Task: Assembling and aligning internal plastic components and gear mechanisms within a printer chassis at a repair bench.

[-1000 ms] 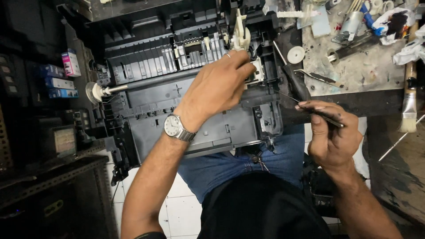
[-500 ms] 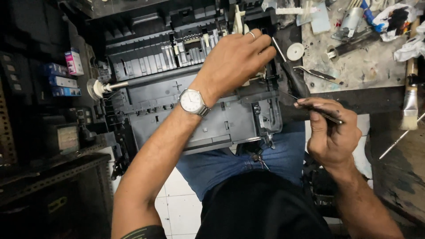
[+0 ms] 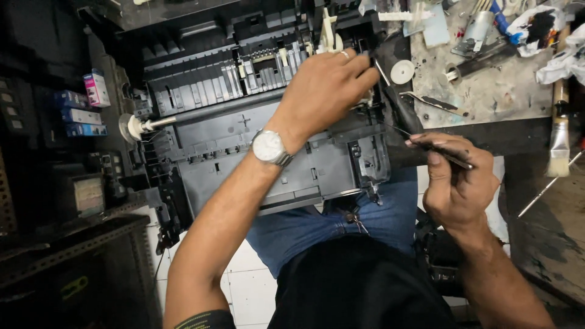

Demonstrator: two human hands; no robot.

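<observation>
Stained workbench (image 3: pixel 487 103) sits far right; left hand (image 3: pixel 323 91) reaches flat onto the opened printer (image 3: pixel 256 140), fingers curled over a part, while right hand (image 3: pixel 457 183) pinches a thin tool (image 3: pixel 448 155).

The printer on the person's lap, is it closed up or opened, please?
Opened: the printer has no cover, leaving its rollers and inner frame bare.

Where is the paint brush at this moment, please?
In the head view, the paint brush lies at the far right, on the dark edge of the stained workbench, beyond the right hand, which holds a thin dark tool.
</observation>
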